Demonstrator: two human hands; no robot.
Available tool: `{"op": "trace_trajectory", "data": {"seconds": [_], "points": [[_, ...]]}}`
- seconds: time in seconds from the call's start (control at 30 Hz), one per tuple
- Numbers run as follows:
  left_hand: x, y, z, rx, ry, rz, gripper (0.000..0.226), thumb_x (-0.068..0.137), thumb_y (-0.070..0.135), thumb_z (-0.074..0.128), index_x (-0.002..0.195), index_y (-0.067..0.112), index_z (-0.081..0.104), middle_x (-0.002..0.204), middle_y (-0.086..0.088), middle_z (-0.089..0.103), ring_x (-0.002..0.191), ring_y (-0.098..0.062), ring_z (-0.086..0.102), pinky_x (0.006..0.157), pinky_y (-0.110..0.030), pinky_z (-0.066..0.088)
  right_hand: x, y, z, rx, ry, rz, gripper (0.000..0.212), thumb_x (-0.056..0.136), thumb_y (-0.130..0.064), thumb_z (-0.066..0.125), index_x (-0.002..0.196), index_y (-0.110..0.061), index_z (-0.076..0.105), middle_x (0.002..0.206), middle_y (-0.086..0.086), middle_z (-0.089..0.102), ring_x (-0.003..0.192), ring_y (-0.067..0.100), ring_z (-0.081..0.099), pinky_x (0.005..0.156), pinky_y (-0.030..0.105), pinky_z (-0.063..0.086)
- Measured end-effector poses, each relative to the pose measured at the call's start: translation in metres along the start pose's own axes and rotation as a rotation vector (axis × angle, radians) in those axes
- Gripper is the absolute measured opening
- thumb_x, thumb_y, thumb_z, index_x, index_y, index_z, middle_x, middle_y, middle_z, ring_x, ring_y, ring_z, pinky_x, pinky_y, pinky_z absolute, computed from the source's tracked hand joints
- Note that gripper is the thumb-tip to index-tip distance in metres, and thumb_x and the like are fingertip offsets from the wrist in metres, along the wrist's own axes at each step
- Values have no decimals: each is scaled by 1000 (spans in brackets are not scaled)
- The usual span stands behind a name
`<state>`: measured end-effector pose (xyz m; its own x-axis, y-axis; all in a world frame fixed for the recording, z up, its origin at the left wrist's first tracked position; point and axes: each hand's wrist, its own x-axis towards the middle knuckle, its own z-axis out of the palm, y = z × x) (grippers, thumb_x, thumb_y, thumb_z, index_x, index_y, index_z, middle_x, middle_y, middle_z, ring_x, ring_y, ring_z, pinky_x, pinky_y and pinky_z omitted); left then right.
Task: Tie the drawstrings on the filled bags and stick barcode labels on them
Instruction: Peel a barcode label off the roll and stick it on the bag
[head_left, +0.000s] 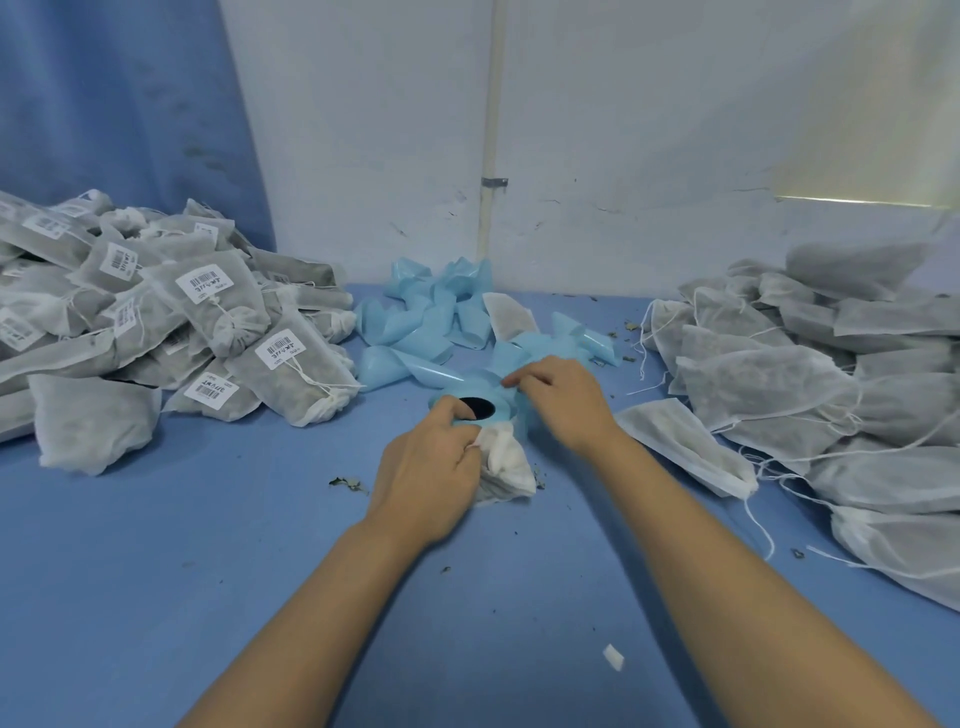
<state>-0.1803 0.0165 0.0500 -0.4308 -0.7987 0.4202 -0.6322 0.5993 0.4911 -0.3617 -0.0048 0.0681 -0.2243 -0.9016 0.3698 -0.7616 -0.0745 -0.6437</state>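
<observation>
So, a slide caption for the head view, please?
Left hand grips white bag; right hand pinches blue liner from the label roll.

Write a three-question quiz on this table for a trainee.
1. True or false: the left hand grips a bag.
2. Which side's pile carries barcode labels? A) left B) right C) both
3. Fill in: the right hand pinches the ___ strip by the roll.
Key: 1 true. 2 A: the left pile is labelled; the right pile shows no labels. 3 blue.
</observation>
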Motion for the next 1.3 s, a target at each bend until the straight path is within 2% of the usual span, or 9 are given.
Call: {"op": "trace_trajectory", "data": {"seconds": [0.1, 0.2, 0.33, 0.43, 0.63, 0.83, 1.03, 1.2, 1.3], "points": [[1, 4, 1, -21, -23, -39, 23, 94, 13, 41, 79, 12, 58, 128, 8, 48, 83, -19, 50, 62, -27, 23, -3, 3, 5, -153, -117, 102, 46, 100, -24, 35, 146, -24, 37, 153, 2, 35, 144, 19, 21, 118, 43, 10], [1, 6, 1, 8, -61, -45, 25, 96, 15, 40, 90, 9, 63, 129, 9, 47, 90, -19, 52, 65, -27, 27, -8, -1, 4, -28, -97, 160, 52, 102, -33, 31, 152, -34, 15, 159, -3, 19, 147, 17, 7, 118, 47, 1], [0, 11, -1, 35, -119, -39, 27, 95, 16, 38, 99, 12, 65, 130, 12, 47, 99, -15, 52, 72, -27, 33, -28, -10, -5, 183, 192, 97, 47, 96, -11, 42, 142, -19, 43, 142, 0, 48, 133, 19, 39, 112, 35, 27], [-3, 14, -2, 44, -107, -18, 30, 96, 18, 37, 103, 15, 66, 137, 17, 42, 106, -13, 53, 79, -30, 40, -48, -16, -8, 153, 264, 47, 45, 87, 0, 46, 125, -21, 59, 108, -4, 61, 105, 21, 54, 89, 32, 44], [-11, 11, 0, 34, -68, 100, 38, 93, 21, 36, 118, 30, 63, 140, 23, 43, 114, -9, 52, 75, -23, 35, -77, -22, -6, -160, 400, -156, 41, 79, 3, 59, 117, -12, 66, 118, 10, 56, 109, 30, 48, 94, 43, 40], [-14, 8, 2, -32, -34, 142, 56, 81, 24, 27, 125, 28, 61, 136, 22, 49, 117, -3, 48, 81, -18, 36, -87, -19, -1, -421, 200, -78, 35, 88, -19, 57, 122, -27, 62, 133, 1, 45, 124, 23, 32, 94, 32, 18], [-17, 7, -1, -133, -32, 178, 52, 80, 22, 31, 120, 28, 64, 126, 27, 49, 108, 1, 48, 81, -21, 40, -85, -17, -8, -367, 425, -94, 11, 75, -3, 66, 78, -14, 67, 111, 11, 58, 101, 36, 51, 80, 37, 27], [-20, 11, 0, -358, -34, 152, 48, 77, 15, 34, 110, 22, 68, 112, 29, 53, 103, 1, 52, 88, -21, 42, -86, -12, -14, -222, 514, -65, 14, 83, -3, 63, 90, -12, 70, 109, 10, 52, 97, 28, 49, 81, 38, 38], [-20, 16, 2, -547, -49, 87, 43, 74, 10, 36, 99, 23, 68, 110, 20, 58, 102, 1, 54, 92, -19, 42, -91, -21, -11, 189, 407, -32, 28, 91, -5, 56, 114, -20, 59, 100, -3, 50, 85, 1, 52, 75, 17, 44]]}}
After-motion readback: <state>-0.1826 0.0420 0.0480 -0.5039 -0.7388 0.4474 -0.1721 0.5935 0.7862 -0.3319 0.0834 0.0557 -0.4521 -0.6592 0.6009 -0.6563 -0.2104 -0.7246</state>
